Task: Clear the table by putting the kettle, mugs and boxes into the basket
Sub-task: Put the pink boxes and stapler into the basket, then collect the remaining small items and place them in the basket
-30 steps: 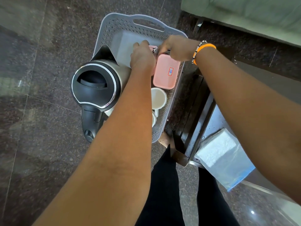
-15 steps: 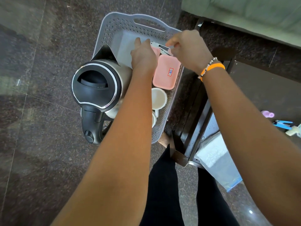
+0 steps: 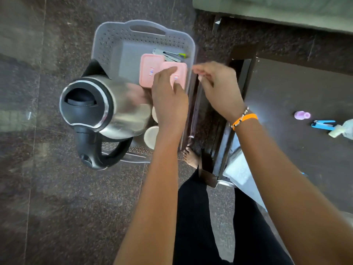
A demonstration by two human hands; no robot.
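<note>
From the head camera, the left hand [image 3: 169, 104] reaches over the grey basket [image 3: 118, 37], fingers loose, tips near the pink boxes [image 3: 150, 71] at its 12 o'clock. The right hand [image 3: 217, 88] hangs at 3 o'clock of the boxes, fingers softly curled, holding nothing. The kettle [image 3: 107, 106] and mugs [image 3: 150, 136] sit in the basket on the dark floor [image 3: 57, 207]. The bench [image 3: 305, 92] lies at 3 o'clock.

I read this as a home, likely a living room. I see polished dark granite floor tiles [image 3: 57, 197], a low dark wooden table [image 3: 305, 150] and the edge of a green cushioned sofa [image 3: 277, 10]. A bare foot [image 3: 191, 156] on the floor and a grey plastic basket [image 3: 114, 41] holding a steel electric kettle [image 3: 107, 109] fit household life.
</note>
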